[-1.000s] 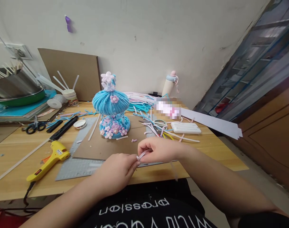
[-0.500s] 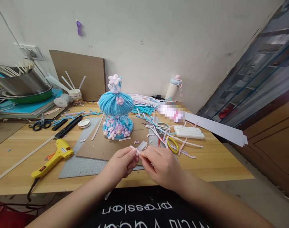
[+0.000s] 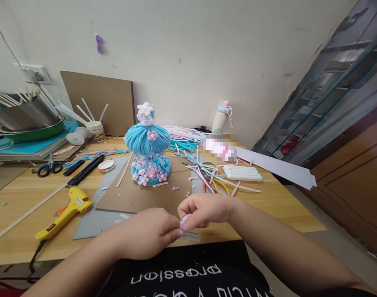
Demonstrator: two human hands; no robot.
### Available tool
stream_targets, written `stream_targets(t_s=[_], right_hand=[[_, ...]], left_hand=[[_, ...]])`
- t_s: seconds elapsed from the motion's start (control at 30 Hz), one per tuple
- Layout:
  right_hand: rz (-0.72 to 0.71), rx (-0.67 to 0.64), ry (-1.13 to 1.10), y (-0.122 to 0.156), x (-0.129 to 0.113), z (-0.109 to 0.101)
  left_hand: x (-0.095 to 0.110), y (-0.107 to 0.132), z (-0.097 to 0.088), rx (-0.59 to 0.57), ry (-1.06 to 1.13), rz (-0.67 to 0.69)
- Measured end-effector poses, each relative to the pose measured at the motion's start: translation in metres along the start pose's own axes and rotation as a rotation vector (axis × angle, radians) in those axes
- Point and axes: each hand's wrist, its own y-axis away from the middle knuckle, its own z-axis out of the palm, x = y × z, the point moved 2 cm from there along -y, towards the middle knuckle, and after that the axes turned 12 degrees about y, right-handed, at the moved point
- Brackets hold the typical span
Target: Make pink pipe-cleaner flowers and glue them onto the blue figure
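Note:
My left hand [image 3: 146, 232] is closed in a pinch on a small pale lilac piece [image 3: 185, 222], perhaps fuzzy stem or ribbon; its kind is unclear. My right hand [image 3: 203, 211] pinches the same piece from the right, its fingertips touching those of the left. Below the fingers a translucent whitish strip [image 3: 190, 236] sticks out to the right, slightly blurred. Beyond the hands, a blue fuzzy-stem ornament [image 3: 147, 140] with pink flowers stands upright on a brown cardboard sheet [image 3: 123, 200].
A yellow glue gun [image 3: 64, 212], a black utility knife [image 3: 86, 170] and scissors [image 3: 50, 167] lie to the left. Loose fuzzy stems [image 3: 203, 175], yellow-handled pliers [image 3: 221, 187] and a white box [image 3: 242, 173] are at right. A pale bottle [image 3: 221, 117] stands near the wall.
Both hands have come down and nearer my body with the lilac piece. My left hand has turned so its back faces up. The view has shifted slightly.

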Motion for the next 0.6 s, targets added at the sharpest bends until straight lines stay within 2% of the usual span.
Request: stream_targets(t_s=[0.07, 0.17, 0.23, 0.3, 0.37, 0.47, 0.53, 0.6], right_hand=[[-0.057, 0.223, 0.362, 0.004, -0.008, 0.004], [-0.159, 0.623, 0.963, 0.012, -0.017, 0.014], [-0.234, 0.78, 1.258, 0.015, -0.018, 0.023], [-0.287, 0.847, 1.396, 0.016, -0.016, 0.029], [-0.33, 0.894, 1.401, 0.017, -0.012, 0.032], [-0.427, 0.946, 1.248, 0.018, -0.006, 0.035], [-0.494, 0.969, 1.026, 0.017, -0.001, 0.035], [-0.505, 0.902, 0.662, 0.013, 0.006, 0.031]], left_hand=[[-0.006, -0.002, 0.001, 0.067, 0.008, -0.067], [-0.017, -0.008, 0.005, 0.201, 0.168, -0.132], [-0.023, -0.012, 0.007, 0.28, 0.31, -0.154], [-0.026, -0.015, 0.009, 0.332, 0.482, -0.167], [-0.028, -0.016, 0.012, 0.365, 0.678, -0.177], [-0.03, -0.016, 0.016, 0.361, 0.948, -0.157], [-0.03, -0.014, 0.018, 0.332, 1.073, -0.124], [-0.028, -0.01, 0.017, 0.29, 1.127, -0.092]])
